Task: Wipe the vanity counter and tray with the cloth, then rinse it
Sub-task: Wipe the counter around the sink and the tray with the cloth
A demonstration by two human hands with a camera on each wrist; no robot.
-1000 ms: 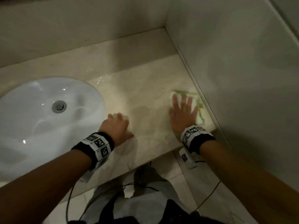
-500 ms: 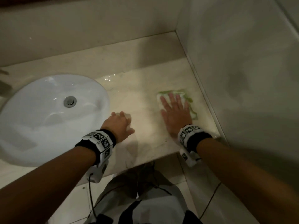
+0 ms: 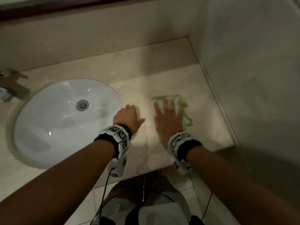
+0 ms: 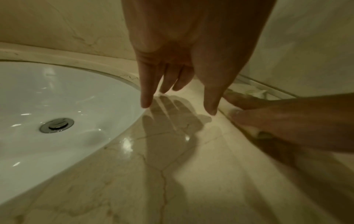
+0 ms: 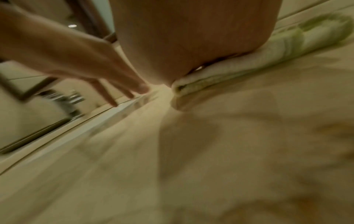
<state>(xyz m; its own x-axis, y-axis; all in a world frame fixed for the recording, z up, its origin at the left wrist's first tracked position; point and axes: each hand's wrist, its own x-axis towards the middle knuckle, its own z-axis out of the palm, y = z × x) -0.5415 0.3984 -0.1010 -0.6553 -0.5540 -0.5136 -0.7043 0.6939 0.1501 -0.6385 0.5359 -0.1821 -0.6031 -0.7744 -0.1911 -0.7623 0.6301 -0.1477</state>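
Observation:
A white cloth with green edging (image 3: 181, 104) (image 5: 249, 60) lies flat on the beige marble vanity counter (image 3: 209, 127), right of the basin. My right hand (image 3: 167, 114) presses on it with straight, spread fingers; the palm covers most of the cloth. My left hand (image 3: 128, 116) hovers just over the counter by the basin's right rim, its fingers (image 4: 146, 94) straight and pointing down, holding nothing. No tray shows in any view.
A white oval basin (image 3: 48, 127) with a chrome drain (image 3: 82, 105) is sunk into the counter on the left. A chrome tap (image 3: 9, 88) stands at its far left. Walls close the counter at the back and right (image 3: 251, 78). Water drops glint behind the basin (image 3: 120, 83).
My right hand has slid the cloth leftward along the counter, away from the right wall and toward the basin. The left hand has stayed by the basin rim.

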